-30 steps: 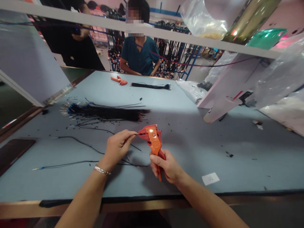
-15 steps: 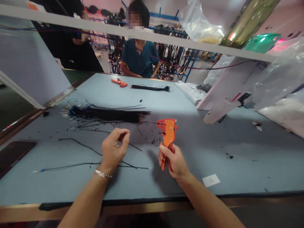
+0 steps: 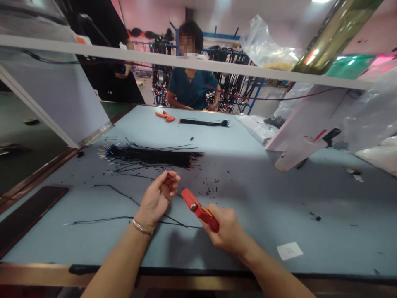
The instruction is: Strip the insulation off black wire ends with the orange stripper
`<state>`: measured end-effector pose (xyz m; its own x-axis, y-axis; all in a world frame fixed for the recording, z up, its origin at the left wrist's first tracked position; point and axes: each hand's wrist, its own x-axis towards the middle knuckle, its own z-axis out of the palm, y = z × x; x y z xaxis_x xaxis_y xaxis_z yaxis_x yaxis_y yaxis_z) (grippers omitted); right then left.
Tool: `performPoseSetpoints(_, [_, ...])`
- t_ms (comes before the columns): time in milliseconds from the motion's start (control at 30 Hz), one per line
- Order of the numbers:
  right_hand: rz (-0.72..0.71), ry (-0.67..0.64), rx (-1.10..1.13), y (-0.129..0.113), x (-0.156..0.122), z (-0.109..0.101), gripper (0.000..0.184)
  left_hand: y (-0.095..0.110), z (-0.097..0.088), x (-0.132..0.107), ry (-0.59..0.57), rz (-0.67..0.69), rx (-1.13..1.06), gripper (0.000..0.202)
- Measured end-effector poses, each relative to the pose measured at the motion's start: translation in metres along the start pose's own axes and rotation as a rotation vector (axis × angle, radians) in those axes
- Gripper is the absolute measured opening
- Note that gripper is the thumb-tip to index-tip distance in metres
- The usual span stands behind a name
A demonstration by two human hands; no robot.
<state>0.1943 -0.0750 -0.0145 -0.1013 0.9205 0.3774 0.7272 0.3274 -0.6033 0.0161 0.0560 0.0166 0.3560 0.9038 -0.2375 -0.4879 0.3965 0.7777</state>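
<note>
In the head view my right hand (image 3: 225, 227) grips a red and orange wire stripper (image 3: 198, 209), turned so that its red head points up and left. My left hand (image 3: 159, 196) is just left of the tool's head, fingers curled in toward the thumb. What lies between those fingers, if anything, is too thin to make out. Beneath and left of this hand, loose black wires (image 3: 102, 220) with blue and metal ends lie on the table. A thick bundle of black wires (image 3: 155, 157) rests beyond both hands.
A second orange tool (image 3: 166, 116) and a small wire bundle (image 3: 203, 122) lie at the table's far side. Black scraps (image 3: 211, 190) are scattered mid-table. A dark flat slab (image 3: 34, 215) is at left, a white card (image 3: 289, 251) at right. A person (image 3: 194, 87) stands opposite.
The wire stripper has come down and nearer, tilting from upright to pointing left. My left hand has turned, showing more of its palm. The whole view has shifted slightly.
</note>
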Motion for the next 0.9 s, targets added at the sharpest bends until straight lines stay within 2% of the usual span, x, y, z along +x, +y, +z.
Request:
performPoseSetpoints(133, [-0.143,-0.051,-0.169,0.001,0.0,0.001,0.004,0.004,0.0,-0.003,0.051,-0.058,-0.13,0.018])
performPoseSetpoints(267, [-0.187,-0.111,-0.267,0.001,-0.002,0.005,0.004,0.007,-0.002,-0.005,0.061,-0.138,-0.202,0.02])
performPoseSetpoints(400, [-0.205,-0.177,-0.351,0.001,-0.003,0.009,0.004,0.013,-0.008,-0.003,0.013,-0.221,-0.33,0.026])
performPoseSetpoints(600, [-0.177,-0.268,-0.373,0.0,-0.005,0.011,0.004,0.021,-0.019,0.001,0.027,-0.112,-0.384,0.039])
performPoseSetpoints(733, [-0.095,-0.231,-0.254,-0.003,-0.004,0.008,0.013,0.02,-0.018,0.002,0.023,-0.084,-0.349,0.04])
performPoseSetpoints(900, [0.12,-0.162,0.194,-0.01,0.0,-0.001,0.006,0.018,-0.018,0.002,0.023,0.07,-0.254,0.034])
